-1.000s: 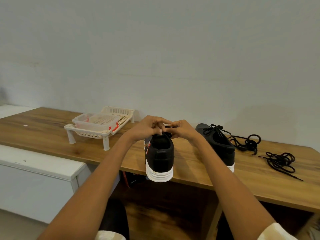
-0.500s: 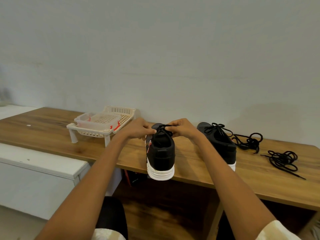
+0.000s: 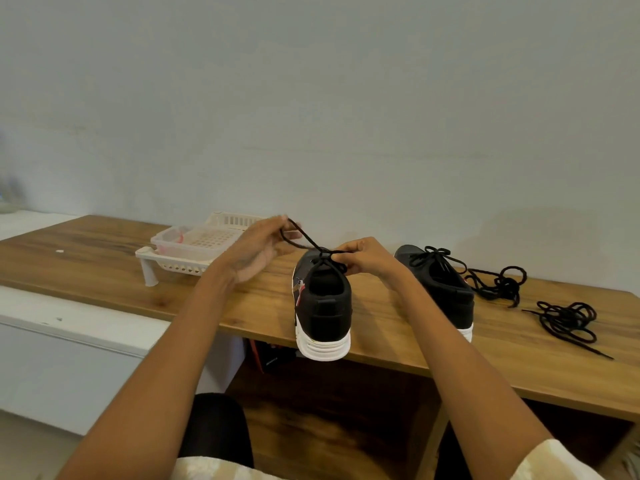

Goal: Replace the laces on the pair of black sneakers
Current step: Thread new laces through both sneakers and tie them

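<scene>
Now | left hand (image 3: 258,251) pinching lace (image 3: 304,241) | right hand (image 3: 367,259) pinching lace | sneaker (image 3: 322,306) heel overhanging table (image 3: 104,271) edge

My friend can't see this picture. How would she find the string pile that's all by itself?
Find the long wooden table against the wall, then go to its right end, past both sneakers. The loose lace lies nearest that end, touching no shoe; the other tangle lies right beside the right sneaker.
</scene>
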